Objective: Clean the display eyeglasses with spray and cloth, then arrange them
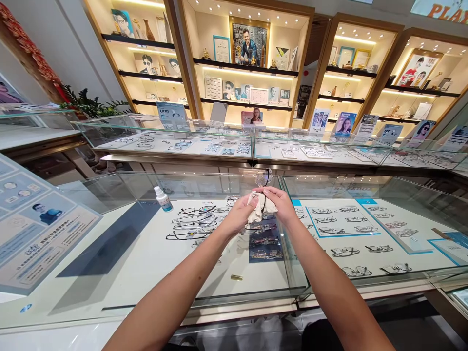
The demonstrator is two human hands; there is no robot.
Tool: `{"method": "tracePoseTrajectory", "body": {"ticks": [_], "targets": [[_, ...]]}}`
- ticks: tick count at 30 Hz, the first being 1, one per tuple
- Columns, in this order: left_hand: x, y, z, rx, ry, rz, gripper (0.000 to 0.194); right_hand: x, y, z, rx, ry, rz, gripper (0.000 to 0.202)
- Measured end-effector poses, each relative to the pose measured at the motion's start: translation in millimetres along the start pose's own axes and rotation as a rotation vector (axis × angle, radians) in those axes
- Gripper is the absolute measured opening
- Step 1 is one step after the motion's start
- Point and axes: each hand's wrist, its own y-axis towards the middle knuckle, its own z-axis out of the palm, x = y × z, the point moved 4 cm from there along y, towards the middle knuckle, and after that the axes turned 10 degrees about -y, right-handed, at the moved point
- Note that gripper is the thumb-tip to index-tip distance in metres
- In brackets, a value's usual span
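Over the glass counter, both my hands are close together around a pair of eyeglasses and a crumpled pale cleaning cloth. My left hand is closed on the cloth, thumb on top. With bent fingers, my right hand grips the glasses, its thumb near the cloth. One round lens and part of a dark frame stick up beyond my fingers; the cloth and my hands hide the rest. A small white spray bottle stands on the counter to the left of my hands.
Rows of eyeglass frames lie in the glass display case below. More frames are on the right. A blue-and-white leaflet is at the left. Beyond stand another glass counter and lit wall shelves.
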Motion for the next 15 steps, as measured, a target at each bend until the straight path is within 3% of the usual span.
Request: {"method": "tracePoseTrajectory", "body": {"ticks": [3, 7, 10, 12, 15], "targets": [[-2, 0, 3.3, 0.015, 0.039, 0.026, 0.068, -2, 1, 1, -0.025, 0.026, 0.027, 0.035], [-1, 3, 1.3, -0.136, 0.065, 0.140, 0.063, -8, 0, 5, -0.028, 0.071, 0.015, 0.035], [-4, 4, -3.8, -0.174, 0.100, 0.153, 0.061, -12, 0, 6, -0.041, 0.078, -0.004, 0.034], [-8, 4, -7.5, -0.125, 0.102, 0.100, 0.064, -12, 0, 5, -0.037, 0.108, 0.018, 0.034], [-15, 1, -8.6, 0.045, 0.079, -0.037, 0.066, -8, 0, 5, -0.033, 0.123, 0.059, 0.035]]}}
